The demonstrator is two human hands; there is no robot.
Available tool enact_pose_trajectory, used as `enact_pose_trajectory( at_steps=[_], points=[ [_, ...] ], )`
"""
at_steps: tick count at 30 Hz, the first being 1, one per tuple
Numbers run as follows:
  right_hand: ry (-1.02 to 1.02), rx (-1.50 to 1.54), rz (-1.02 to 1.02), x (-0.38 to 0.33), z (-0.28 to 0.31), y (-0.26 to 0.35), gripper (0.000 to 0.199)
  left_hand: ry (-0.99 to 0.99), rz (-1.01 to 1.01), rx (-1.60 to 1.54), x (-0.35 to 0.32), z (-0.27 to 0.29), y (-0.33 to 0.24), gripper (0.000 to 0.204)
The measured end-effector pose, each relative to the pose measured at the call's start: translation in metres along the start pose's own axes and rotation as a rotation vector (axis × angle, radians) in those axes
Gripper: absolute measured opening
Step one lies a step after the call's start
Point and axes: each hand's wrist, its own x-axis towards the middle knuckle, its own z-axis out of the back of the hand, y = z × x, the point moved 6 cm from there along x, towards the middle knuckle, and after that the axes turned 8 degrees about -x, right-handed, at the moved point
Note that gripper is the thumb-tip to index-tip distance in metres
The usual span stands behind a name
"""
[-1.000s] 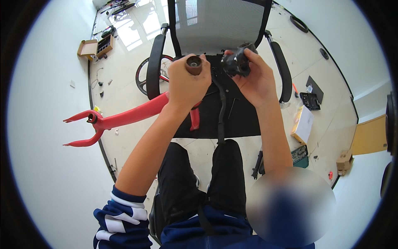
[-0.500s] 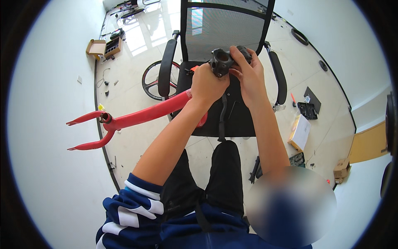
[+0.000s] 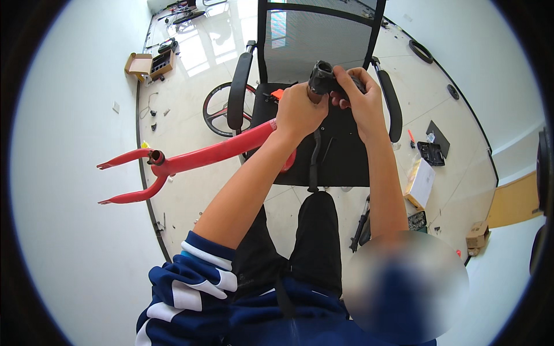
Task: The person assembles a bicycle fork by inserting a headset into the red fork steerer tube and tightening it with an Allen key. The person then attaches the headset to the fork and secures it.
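1 hollow black clamp (image 3: 321, 78) is pinched by right fingers (image 3: 347, 82); left fingers (image 3: 319, 108) encircle red frame (image 3: 219, 151).

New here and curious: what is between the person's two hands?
In the head view, a black tubular part sits between the left hand and the right hand, whose fingers hold it.

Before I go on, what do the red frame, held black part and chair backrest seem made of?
The red frame looks like painted metal, smooth with soft highlights. The black part could be metal or hard plastic, dull-sheened. The backrest seems woven mesh: light shows through.
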Motion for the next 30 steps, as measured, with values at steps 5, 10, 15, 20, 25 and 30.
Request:
enact_pose_trajectory(
  at_steps=[5,10,15,20,25,30],
  points=[
    [0.193,-0.137,-0.009,-0.007,0.004,-0.002,0.031,-0.006,-0.019,0.031,0.0,-0.001,-0.001,0.019],
    [0.29,-0.046,-0.019,-0.013,0.0,0.004,0.031,-0.016,-0.035,0.025,0.003,-0.005,0.004,0.019],
    [0.414,0.126,-0.189,-0.012,0.001,-0.013,0.034,-0.013,-0.033,0.008,0.005,-0.007,0.008,0.019],
    [0.472,0.49,-0.383,-0.016,0.0,-0.03,0.038,0.008,-0.032,0.041,0.006,-0.006,0.004,0.02],
    [0.471,0.513,-0.407,-0.016,0.001,-0.032,0.039,-0.004,-0.023,0.063,0.005,-0.004,0.002,0.019],
    [0.32,0.038,-0.111,-0.014,0.006,-0.008,0.033,0.001,-0.021,0.061,0.004,-0.004,-0.002,0.017]
  ],
)
